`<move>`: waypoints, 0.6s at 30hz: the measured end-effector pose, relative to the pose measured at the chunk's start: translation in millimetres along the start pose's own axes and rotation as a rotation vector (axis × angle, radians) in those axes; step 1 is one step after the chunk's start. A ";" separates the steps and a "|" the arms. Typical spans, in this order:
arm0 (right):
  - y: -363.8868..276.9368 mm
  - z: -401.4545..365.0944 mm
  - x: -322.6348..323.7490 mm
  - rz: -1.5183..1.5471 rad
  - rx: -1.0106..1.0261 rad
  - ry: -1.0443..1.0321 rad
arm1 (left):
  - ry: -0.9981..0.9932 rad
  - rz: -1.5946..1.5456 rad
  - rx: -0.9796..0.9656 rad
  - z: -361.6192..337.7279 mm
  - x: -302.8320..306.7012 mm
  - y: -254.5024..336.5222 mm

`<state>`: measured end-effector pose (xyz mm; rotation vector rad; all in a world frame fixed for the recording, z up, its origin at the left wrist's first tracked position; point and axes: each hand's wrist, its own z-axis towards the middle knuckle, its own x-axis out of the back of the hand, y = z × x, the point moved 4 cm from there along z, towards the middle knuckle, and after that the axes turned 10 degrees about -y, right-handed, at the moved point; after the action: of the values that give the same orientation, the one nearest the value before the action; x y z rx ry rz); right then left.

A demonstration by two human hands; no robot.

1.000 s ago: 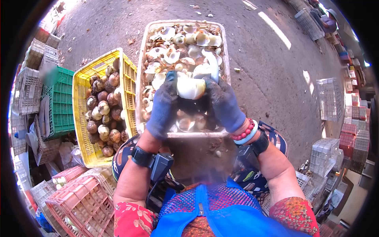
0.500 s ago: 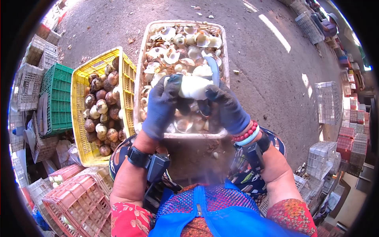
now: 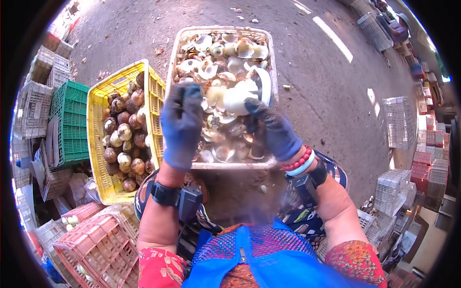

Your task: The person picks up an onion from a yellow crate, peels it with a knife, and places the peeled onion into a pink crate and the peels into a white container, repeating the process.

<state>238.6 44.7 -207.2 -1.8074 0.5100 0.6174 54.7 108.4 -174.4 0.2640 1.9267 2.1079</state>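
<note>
My right hand [image 3: 273, 127], in a dark-palmed blue glove, is closed around a knife, whose curved blade [image 3: 263, 85] points up over the tray. A smooth white peeled onion [image 3: 235, 101] sits against the blade and thumb; whether it is gripped there cannot be made out. My left hand [image 3: 182, 122], gloved alike and blurred, is closed with curled fingers, apart from the onion, over the tray's left edge. What it holds, if anything, is hidden. Below both hands, the white tray [image 3: 274, 53] holds many pale, cup-shaped onion layers [image 3: 207, 69] and brown skins.
Left of the tray stands a tilted yellow crate [image 3: 96, 144] with brown and whitish onions [image 3: 124, 130]. Beyond it are a green crate [image 3: 72, 122] and stacked pale crates. A pink crate [image 3: 96, 245] stands at lower left. More crates [image 3: 399, 122] line the right, where a person [image 3: 399, 29] is at the far edge.
My left hand has let go of the white onion and moved left and slightly up. The onion and knife stay by my right hand, with the blade turned a little.
</note>
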 end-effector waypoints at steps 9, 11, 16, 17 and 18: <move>0.9 -9.3 -15.9 -0.746 0.276 0.139 | -0.180 -0.379 0.206 -19.2 -36.9 -20.2; 0.8 -9.7 -17.4 -0.833 0.323 0.136 | -0.200 -0.351 0.254 -18.7 -35.7 -27.0; -9.6 -17.9 -29.0 -0.603 0.137 0.123 | -0.245 -0.076 0.102 -8.5 -27.8 -35.6; -8.6 -17.4 -26.4 -0.524 0.127 0.090 | -0.269 -0.395 0.312 -9.2 -30.3 -31.9; -6.7 -15.7 -22.2 -0.446 0.118 0.057 | -0.324 -0.581 0.410 -8.8 -31.3 -28.3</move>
<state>228.2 32.7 -184.1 -1.7526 0.1646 0.2243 83.8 92.3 -201.9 0.0950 1.9186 1.2217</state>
